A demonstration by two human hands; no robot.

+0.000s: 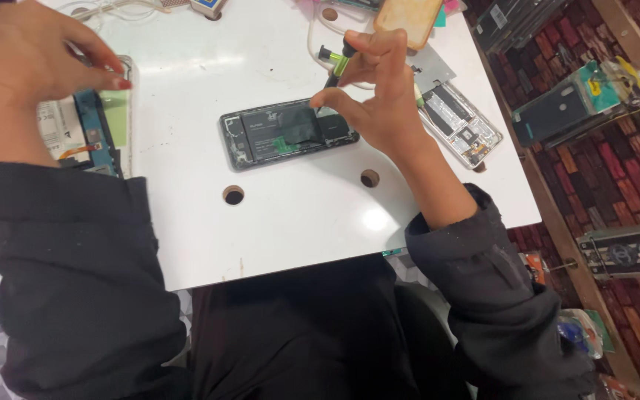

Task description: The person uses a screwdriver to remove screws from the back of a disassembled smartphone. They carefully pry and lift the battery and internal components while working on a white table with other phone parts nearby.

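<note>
My right hand point(383, 96) held a small screwdriver point(337, 65) with a black and green handle — thumb and first fingers pinched round the shaft, the tip set down on the opened phone point(288, 134). The phone lay flat near the middle of the white tabletop point(187, 244), back cover off, dark battery and black shielding exposed, long side running roughly parallel to the near edge. Right forefinger was stretched forward beside the tool tip; the remaining fingers were curled loosely above the phone's right end.

My left hand point(27, 70) was raised over the left edge of the tabletop, thumb and fingertips drawn together as if pinching something very small — I could not tell whether anything was actually between them. Beneath it, at the left edge, lay a second opened device point(96, 133) with blue internals and a pale green part showing, partly covered by my wrist.

Two round holes point(233, 195) were cut in the tabletop just nearer to me than the phone. Toward the right edge lay a third dismantled phone point(459, 124), silver-framed and angled. At the far edge rested a tan phone case point(407, 18), with white cable point(112, 7) near the far left corner
</note>
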